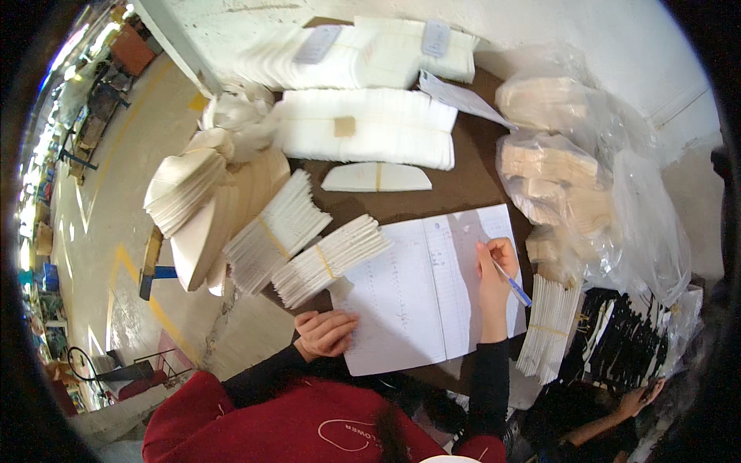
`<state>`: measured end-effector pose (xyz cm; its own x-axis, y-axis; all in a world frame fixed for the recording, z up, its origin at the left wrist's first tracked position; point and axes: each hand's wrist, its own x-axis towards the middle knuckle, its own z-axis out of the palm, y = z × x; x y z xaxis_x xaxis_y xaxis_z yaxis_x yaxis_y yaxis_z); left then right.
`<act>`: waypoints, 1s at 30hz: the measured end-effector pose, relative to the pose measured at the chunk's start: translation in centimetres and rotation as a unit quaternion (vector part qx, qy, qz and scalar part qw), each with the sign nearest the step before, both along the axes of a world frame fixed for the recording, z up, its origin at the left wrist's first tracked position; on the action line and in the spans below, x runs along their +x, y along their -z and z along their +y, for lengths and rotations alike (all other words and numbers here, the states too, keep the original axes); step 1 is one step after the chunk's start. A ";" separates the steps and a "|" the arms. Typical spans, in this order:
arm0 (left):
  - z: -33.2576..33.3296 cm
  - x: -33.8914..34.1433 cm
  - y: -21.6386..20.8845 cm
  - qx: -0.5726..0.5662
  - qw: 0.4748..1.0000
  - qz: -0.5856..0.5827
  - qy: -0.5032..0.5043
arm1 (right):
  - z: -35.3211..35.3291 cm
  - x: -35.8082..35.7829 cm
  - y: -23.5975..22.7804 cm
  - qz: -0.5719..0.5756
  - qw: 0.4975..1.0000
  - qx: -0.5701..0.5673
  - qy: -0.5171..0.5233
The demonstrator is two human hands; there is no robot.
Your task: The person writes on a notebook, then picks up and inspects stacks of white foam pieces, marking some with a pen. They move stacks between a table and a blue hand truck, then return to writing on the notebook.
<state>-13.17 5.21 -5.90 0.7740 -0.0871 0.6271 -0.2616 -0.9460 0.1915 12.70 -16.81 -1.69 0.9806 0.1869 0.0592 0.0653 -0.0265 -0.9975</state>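
An open notebook (394,309) with handwritten columns lies on the brown tabletop. My right hand (495,266) rests over its right page with a white and blue pen (519,291) between the fingers. At the notebook's lower left edge lies my left hand (326,333), its fingers curled together; I see nothing held in them. Just above that hand are two banded bundles of white strips, one nearer (332,261) and one farther (279,230). Beyond the notebook sits a banded white curved stack (377,178).
Long white stacks (367,123) line the back, with a paper sheet (467,99) beside them. Cream curved pieces (193,185) are piled left. Plastic-bagged beige pieces (549,162) and a white bundle (548,328) stand right. Another person's hand (639,397) is near black pieces (621,339).
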 end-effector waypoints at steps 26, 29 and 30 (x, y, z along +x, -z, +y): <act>19.3 24.5 -10.1 -0.348 0.851 0.235 -0.314 | -0.9 0.9 -1.2 -0.186 0.978 -0.092 -0.011; 20.6 24.5 -9.8 -0.270 0.871 0.247 -0.327 | 0.9 2.2 -2.7 -0.147 0.983 -0.087 -0.060; 21.3 24.3 -9.1 -0.249 0.878 0.239 -0.330 | 2.2 3.2 -3.3 -0.123 0.985 -0.089 -0.087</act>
<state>11.11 26.48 3.24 0.7378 0.6732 0.0485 0.5362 -0.6283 0.5637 15.88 -14.57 1.56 0.8926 0.3801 0.2424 0.3236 -0.1660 -0.9315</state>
